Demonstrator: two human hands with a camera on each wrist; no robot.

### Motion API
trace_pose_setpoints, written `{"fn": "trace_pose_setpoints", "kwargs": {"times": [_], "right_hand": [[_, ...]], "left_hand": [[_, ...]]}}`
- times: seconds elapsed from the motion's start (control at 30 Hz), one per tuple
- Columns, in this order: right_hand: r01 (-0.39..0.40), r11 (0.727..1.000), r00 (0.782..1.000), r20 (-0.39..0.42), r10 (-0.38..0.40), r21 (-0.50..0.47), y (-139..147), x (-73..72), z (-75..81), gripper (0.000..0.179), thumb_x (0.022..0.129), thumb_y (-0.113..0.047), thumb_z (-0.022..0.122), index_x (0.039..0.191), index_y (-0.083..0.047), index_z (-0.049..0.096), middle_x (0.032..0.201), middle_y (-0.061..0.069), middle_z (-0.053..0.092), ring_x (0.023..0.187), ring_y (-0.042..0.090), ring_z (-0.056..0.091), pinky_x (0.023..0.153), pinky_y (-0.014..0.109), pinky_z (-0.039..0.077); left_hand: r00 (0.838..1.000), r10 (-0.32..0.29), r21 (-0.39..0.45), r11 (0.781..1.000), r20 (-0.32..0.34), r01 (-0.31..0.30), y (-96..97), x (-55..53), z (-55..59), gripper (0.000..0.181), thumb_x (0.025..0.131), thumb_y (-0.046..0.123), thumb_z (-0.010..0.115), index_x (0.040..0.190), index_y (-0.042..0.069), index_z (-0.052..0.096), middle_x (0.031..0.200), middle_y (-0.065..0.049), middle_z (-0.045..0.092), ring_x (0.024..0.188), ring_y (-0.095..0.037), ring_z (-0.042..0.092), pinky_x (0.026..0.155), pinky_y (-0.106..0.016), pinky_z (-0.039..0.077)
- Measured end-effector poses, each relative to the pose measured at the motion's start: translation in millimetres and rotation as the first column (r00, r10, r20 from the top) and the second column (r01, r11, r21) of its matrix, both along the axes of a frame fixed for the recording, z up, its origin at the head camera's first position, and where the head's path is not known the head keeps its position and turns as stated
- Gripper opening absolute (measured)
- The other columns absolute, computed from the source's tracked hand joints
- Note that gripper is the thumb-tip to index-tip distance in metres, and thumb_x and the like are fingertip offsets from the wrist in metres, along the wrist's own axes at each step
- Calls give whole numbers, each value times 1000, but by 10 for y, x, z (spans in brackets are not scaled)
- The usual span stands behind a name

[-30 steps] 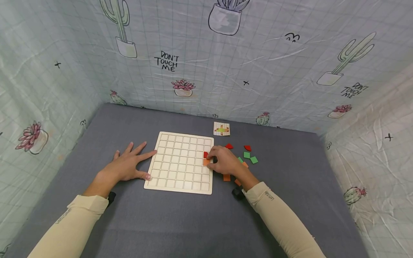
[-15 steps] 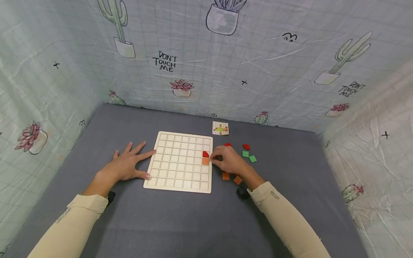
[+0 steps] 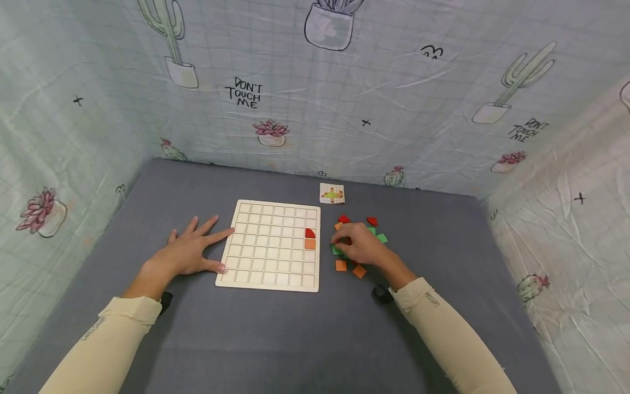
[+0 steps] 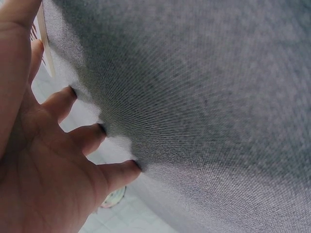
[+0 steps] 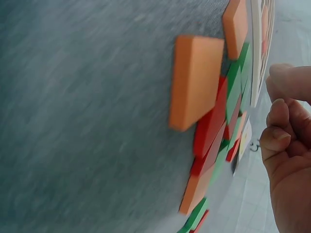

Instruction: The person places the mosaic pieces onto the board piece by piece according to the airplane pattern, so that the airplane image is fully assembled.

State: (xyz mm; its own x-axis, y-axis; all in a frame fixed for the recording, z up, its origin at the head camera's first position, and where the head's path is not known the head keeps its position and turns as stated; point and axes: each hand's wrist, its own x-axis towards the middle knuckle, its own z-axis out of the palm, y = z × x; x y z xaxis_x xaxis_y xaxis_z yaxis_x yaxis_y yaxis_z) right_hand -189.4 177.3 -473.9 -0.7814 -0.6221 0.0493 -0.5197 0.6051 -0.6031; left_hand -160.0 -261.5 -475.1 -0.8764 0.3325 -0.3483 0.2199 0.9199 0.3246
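A pale wooden grid board (image 3: 268, 254) lies on the table. In its right-hand column sit a red quarter-round tile (image 3: 310, 233) and, just below it, an orange square tile (image 3: 309, 244). My left hand (image 3: 182, 254) is spread flat at the board's left side, with thumb and index finger touching its edge. Over the loose tiles right of the board hovers my right hand (image 3: 361, 244), fingers loosely bent; no tile shows in it. Beneath and around it lie orange tiles (image 5: 201, 80), red tiles (image 5: 210, 127) and green tiles (image 5: 234, 86), some hidden by the hand.
A small pattern card (image 3: 332, 193) lies behind the board's upper right corner. Separate red tiles (image 3: 372, 221) rest at the back of the pile. Cactus-printed cloth (image 3: 295, 71) walls off the back and sides of the grey table (image 3: 246, 339).
My right hand has withdrawn from the board's right edge and moved right over the loose tiles, leaving the red and orange tiles in the grid. My left hand stays in place.
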Motion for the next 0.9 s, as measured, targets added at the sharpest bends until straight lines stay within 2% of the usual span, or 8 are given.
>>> {"fn": "trace_pose_setpoints", "kwargs": {"times": [0.03,0.23,0.43,0.6,0.8,0.9], "right_hand": [[-2,1000,1000,-1,2,-3,20,1,-4,11,93,0,74,101,-2,81,98,10,77,78,19,63,70,31,53],[2,1000,1000,-19,-2,-14,175,28,-33,9,91,1,75,96,-3,81,91,7,73,73,7,55,66,25,48],[13,999,1000,0,-13,-31,364,80,-48,12,91,4,75,97,-3,81,89,7,72,73,10,55,65,26,48],[10,1000,1000,20,-10,-3,521,119,-33,13,91,3,76,101,-4,81,97,7,73,80,13,62,71,27,54],[-14,999,998,61,11,42,615,147,-24,20,89,-2,80,109,-7,82,98,4,71,79,9,57,70,25,51],[-33,998,998,60,29,54,625,153,-24,23,89,-5,82,112,-7,81,99,4,71,81,12,59,71,26,51]], "left_hand": [[1000,0,-2,1000,0,0,-2,1,-1,105,78,75,73,165,35,30,176,-19,10,155,-63,5,110,-89,12],[1000,-3,-9,1000,-2,3,-3,1,0,106,77,76,72,165,34,30,176,-20,10,155,-63,5,109,-89,12],[1000,-4,-16,1000,-2,4,2,-3,-9,107,77,77,72,165,35,29,176,-20,10,155,-63,5,110,-89,12],[1000,-1,-11,1000,1,1,4,-14,-10,107,77,76,72,165,35,29,176,-20,10,155,-63,4,110,-89,11],[1000,2,-13,1000,10,-2,10,-11,6,107,77,76,72,166,34,29,176,-20,9,155,-63,3,110,-89,10],[1000,1,-14,1000,14,-1,13,-7,16,107,77,76,72,166,33,30,176,-20,9,155,-63,4,110,-89,10]]}}
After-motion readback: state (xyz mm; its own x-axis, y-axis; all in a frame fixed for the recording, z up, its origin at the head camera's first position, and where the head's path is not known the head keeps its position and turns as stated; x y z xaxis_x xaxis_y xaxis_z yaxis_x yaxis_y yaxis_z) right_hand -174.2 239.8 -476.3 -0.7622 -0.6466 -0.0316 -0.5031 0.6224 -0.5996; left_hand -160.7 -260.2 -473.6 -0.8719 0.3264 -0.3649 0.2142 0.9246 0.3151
